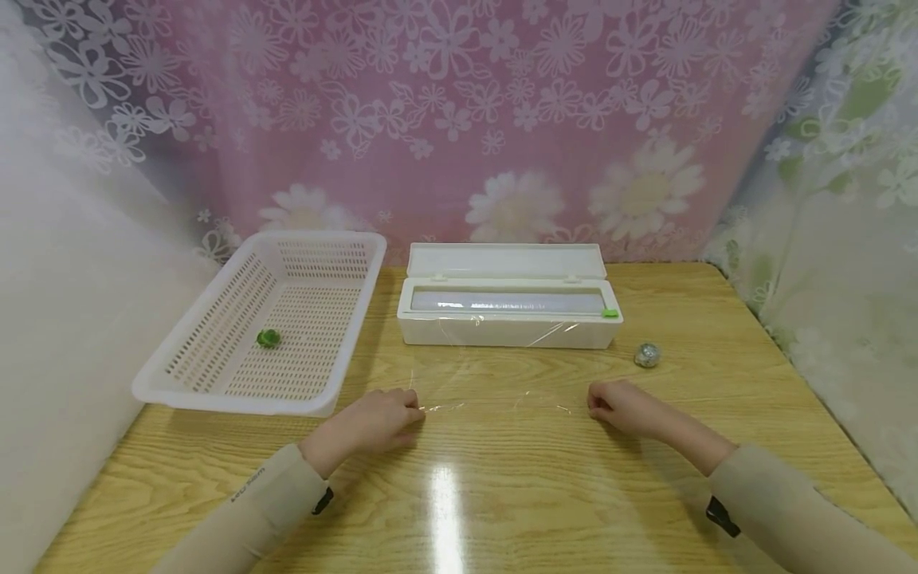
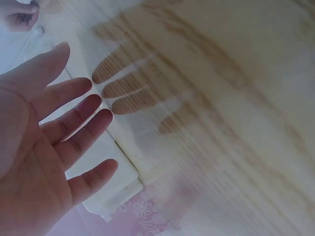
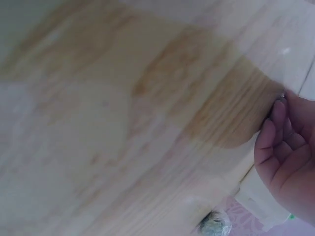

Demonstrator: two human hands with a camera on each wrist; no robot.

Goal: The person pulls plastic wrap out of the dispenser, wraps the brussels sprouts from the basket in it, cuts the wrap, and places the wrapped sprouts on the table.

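Observation:
A clear sheet of plastic wrap (image 1: 488,383) stretches over the table from the front of a white wrap dispenser (image 1: 505,331). The dispenser's lid is raised, its roll shows inside, and a green slide cutter (image 1: 610,313) sits at the right end. My left hand (image 1: 376,420) is at the sheet's near left corner; in the left wrist view its fingers (image 2: 81,125) are spread and fairly straight, fingertips touching the surface. With thumb and curled fingers my right hand (image 3: 290,147) pinches the sheet's near right edge. Beyond that hand lies a small film-wrapped ball (image 1: 647,355).
A white slotted plastic basket (image 1: 351,351) stands on the left of the wooden table (image 1: 545,494), holding a small green vegetable-like piece (image 1: 268,339). A pink floral curtain (image 1: 430,183) hangs behind the table, with pale cloth at both sides.

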